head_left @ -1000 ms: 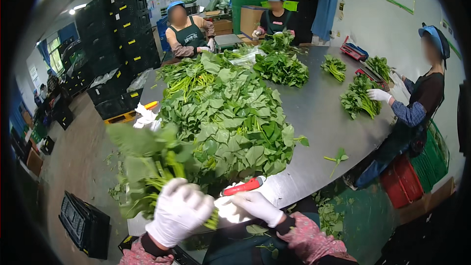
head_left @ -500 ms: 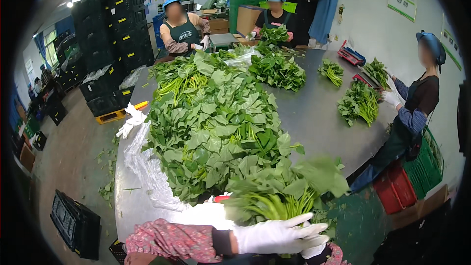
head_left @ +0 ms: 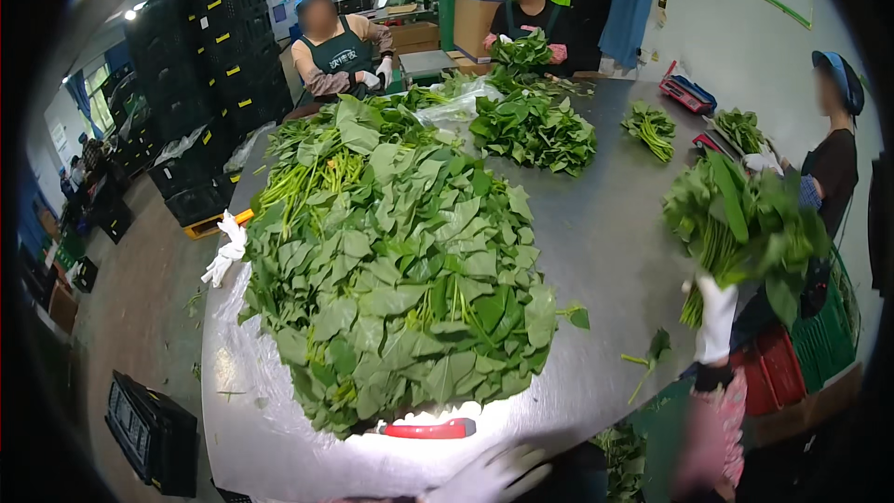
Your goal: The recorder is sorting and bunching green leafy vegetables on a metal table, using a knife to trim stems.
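Note:
My right hand (head_left: pixel 715 321), in a white glove, reaches out at the table's right side and grips a bunch of leafy greens (head_left: pixel 745 224) by its stems. The leaves hide most of its fingers. At the near edge, my left hand (head_left: pixel 494 477), also gloved, is stretched out with nothing visible in it, slightly blurred. Just beyond it lies a slim red tool (head_left: pixel 428 428), perhaps a knife handle. A big heap of leafy greens (head_left: pixel 400 251) covers the table's left and middle. One loose sprig (head_left: pixel 652 359) rests near the right edge.
The metal table (head_left: pixel 577 317) also bears smaller bunches (head_left: pixel 650 130) and a red scale (head_left: pixel 687 93). Three co-workers stand around its far and right sides. White gloves (head_left: pixel 225 250) lie at the left edge. Red crates (head_left: pixel 768 368) and stacked black crates (head_left: pixel 223 47) stand on the floor.
My right hand has carried the bunch from the near edge out to the right side of the table. My left hand has come away from it, and the red tool is uncovered.

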Demonstrator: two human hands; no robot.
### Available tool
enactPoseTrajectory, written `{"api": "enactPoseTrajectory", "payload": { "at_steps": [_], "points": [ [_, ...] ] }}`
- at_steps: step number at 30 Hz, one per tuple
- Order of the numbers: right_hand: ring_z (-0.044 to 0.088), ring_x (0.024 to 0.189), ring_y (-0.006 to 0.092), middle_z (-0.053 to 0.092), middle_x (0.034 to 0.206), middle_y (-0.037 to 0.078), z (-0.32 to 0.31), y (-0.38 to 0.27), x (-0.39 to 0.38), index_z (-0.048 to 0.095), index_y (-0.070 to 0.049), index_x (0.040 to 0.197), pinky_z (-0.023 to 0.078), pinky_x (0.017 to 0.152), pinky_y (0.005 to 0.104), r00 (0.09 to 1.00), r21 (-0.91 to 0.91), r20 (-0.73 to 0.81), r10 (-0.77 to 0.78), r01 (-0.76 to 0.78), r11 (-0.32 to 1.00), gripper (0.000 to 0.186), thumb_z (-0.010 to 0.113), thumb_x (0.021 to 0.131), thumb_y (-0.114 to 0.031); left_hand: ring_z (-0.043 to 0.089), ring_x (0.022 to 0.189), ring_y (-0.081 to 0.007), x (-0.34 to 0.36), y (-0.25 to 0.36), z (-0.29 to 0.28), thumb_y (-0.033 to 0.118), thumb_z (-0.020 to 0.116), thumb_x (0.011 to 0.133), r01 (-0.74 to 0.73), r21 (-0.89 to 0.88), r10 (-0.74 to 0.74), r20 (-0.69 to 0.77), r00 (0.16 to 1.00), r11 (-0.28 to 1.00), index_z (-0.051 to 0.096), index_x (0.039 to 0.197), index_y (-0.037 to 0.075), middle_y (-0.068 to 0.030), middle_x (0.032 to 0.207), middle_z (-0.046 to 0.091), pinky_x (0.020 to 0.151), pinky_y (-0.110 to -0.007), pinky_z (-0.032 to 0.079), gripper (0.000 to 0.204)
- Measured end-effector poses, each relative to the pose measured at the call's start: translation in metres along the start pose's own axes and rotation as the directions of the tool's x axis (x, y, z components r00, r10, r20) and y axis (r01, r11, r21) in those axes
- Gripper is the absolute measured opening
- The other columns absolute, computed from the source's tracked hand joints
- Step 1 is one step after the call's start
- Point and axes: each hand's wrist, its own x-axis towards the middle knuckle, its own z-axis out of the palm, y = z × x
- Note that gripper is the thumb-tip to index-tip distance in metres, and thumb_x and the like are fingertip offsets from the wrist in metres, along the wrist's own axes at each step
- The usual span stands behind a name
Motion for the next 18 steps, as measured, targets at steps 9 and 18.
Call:
{"api": "enactPoseTrajectory", "payload": {
  "at_steps": [9, 18],
  "points": [
    [0.066, 0.089, 0.0417, 0.064, 0.11, 0.021, 0.037, 0.2, 0.199, 0.045, -0.004, 0.125, 0.053, 0.076, 0.048, 0.99, -0.981, 0.01, -0.14, 0.037, 0.191, 0.064, 0.072, 0.082, -0.044, 0.05, 0.128, -0.0347, -0.08, -0.065, 0.055, 0.033, 0.061, 0.09, 0.167, 0.668, -0.084, -0.155, 0.984, 0.725, 0.055, 0.136, 0.01, -0.0157, 0.14, 0.052, 0.105, -0.059, 0.036, 0.053],
    [0.056, 0.114, 0.0307, 0.061, 0.122, 0.016, 0.058, 0.192, 0.154, 0.035, 0.005, 0.143, 0.045, 0.092, 0.0442, 0.995, -0.997, 0.068, 0.077, 0.064, 0.045, 0.097, 0.076, 0.075, -0.052, 0.047, 0.13, -0.0364, -0.077, -0.062, 0.06, 0.047, 0.063, 0.085, 0.223, 0.702, -0.129, -0.185, 0.974, 0.677, 0.053, 0.138, 0.012, -0.0148, 0.143, 0.05, 0.106, -0.058, 0.035, 0.064]
  ]
}}
